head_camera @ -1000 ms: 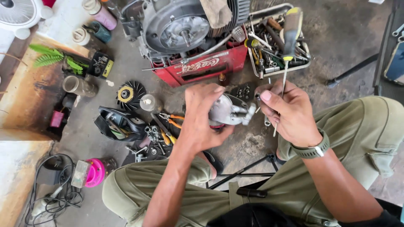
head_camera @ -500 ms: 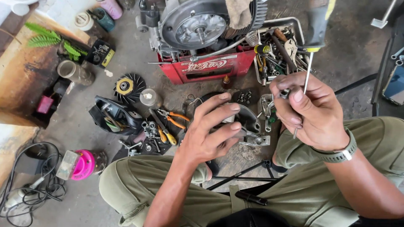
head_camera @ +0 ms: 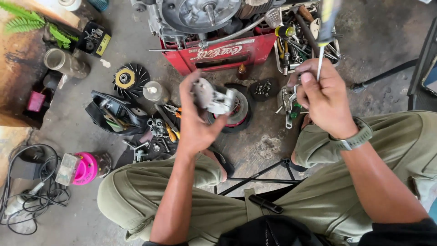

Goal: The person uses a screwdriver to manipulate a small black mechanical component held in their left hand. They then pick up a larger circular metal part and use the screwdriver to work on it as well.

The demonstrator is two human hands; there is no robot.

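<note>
My left hand (head_camera: 195,123) holds a small grey metal engine part (head_camera: 214,98) up in front of me, fingers wrapped round its left side. My right hand (head_camera: 325,98), with a watch on the wrist, grips a screwdriver (head_camera: 325,32) with a yellow and dark handle; its shaft points down into my fingers. The two hands are apart. Below the part lies a round rotor with a red ring (head_camera: 239,111) on the concrete floor.
An engine (head_camera: 200,13) rests on a red plastic crate (head_camera: 227,52). A wire basket of tools (head_camera: 296,43) stands at its right. Pliers, small parts, a black cover (head_camera: 111,111), a finned wheel (head_camera: 129,79) and a pink object (head_camera: 84,167) with cables lie left.
The left hand has turned the metal part and lifted it, fingers now open round its side. The right hand has risen with the screwdriver. The view has shifted down.
</note>
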